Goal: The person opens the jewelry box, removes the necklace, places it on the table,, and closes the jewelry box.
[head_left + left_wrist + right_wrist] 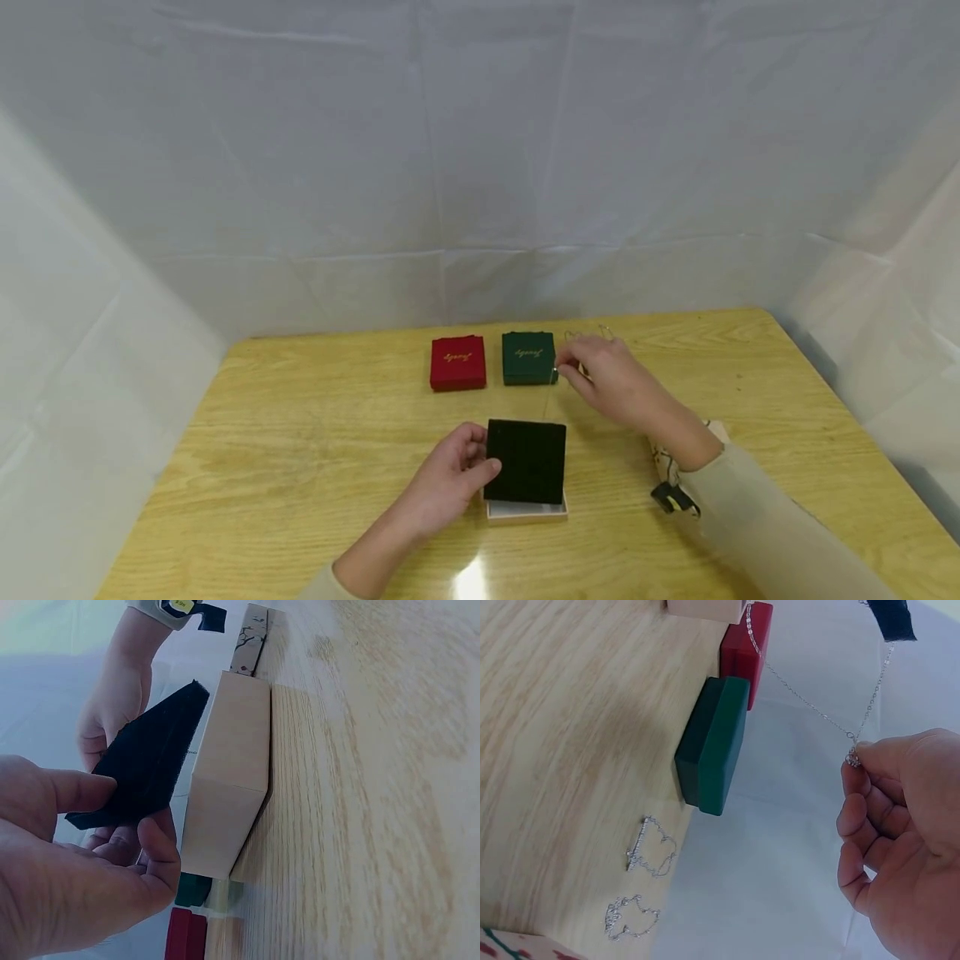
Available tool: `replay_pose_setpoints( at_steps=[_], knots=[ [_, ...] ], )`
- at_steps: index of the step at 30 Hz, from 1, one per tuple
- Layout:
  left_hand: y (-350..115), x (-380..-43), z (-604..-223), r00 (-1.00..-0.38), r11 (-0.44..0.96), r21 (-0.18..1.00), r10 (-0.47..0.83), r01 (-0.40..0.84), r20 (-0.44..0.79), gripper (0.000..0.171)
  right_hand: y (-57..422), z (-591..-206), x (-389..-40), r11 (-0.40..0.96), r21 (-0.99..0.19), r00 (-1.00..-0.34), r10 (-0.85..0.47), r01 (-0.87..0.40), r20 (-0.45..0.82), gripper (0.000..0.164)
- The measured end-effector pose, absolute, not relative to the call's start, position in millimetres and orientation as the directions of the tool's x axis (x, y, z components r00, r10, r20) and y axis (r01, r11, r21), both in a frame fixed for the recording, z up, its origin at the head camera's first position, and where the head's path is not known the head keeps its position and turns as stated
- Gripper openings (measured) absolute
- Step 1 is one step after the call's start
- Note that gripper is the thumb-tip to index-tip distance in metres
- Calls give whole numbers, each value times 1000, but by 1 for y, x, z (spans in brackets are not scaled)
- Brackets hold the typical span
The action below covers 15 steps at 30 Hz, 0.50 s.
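Observation:
My left hand (442, 483) grips a square black velvety pad (527, 461) by its left edge, thumb on the face. Beneath the pad sits a pale open box (527, 515), whose plain outer walls show in the left wrist view. Between thumb and index finger, my right hand (611, 383) pinches the sparkling pendant of a silver necklace (853, 758). From the pendant two lengths of fine chain run back, one reaching the pad's edge in the right wrist view. The chain's far part is hidden behind the pad in the head view.
A red jewelry box (458, 364) and a green jewelry box (528, 358) stand closed further back. Two silver chain pieces, one (652, 847) beside the other (630, 919), lie near the table's far edge. Under my right forearm is a patterned box (250, 641).

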<state>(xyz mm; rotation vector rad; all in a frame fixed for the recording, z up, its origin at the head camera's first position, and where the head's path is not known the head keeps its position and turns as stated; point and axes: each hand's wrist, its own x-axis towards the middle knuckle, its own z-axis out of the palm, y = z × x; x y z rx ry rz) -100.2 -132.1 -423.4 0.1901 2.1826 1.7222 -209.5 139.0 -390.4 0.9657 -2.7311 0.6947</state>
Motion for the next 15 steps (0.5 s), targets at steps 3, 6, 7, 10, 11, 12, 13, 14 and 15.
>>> replay_pose_setpoints(
  at_steps=[3, 6, 7, 10, 11, 12, 13, 14, 15],
  knots=[
    [-132, -100, -424, -928, 257, 960, 318, -110, -192, 39, 140, -393, -210, 684, -369, -777, -551, -630, 305, 4],
    [-133, -100, -424, -927, 257, 959, 318, -118, -200, 36, 140, -395, -211, 681, -369, -774, -549, -633, 316, 4],
    [-133, -100, -424, -926, 256, 959, 318, -121, -202, 35, 140, -396, -212, 680, -369, -774, -548, -633, 318, 4],
    [-133, -100, -424, -923, 245, 960, 322, -132, -209, 33, 141, -398, -212, 681, -367, -774, -543, -633, 326, 5],
    [-133, -100, -424, -922, 240, 961, 324, -135, -211, 33, 141, -398, -213, 682, -368, -775, -542, -632, 327, 5],
    [-133, -101, -424, -922, 237, 962, 326, -135, -209, 33, 141, -399, -213, 684, -367, -776, -540, -631, 327, 5],
    [-134, -101, -424, -921, 234, 963, 328, -135, -209, 33, 141, -399, -213, 684, -368, -776, -539, -630, 328, 6],
    [-134, -101, -424, -921, 230, 963, 328, -138, -210, 33, 141, -400, -213, 684, -368, -777, -538, -629, 328, 6],
    [-134, -101, -425, -921, 228, 964, 328, -139, -210, 33, 142, -400, -213, 684, -368, -777, -537, -629, 329, 6]
  ],
)
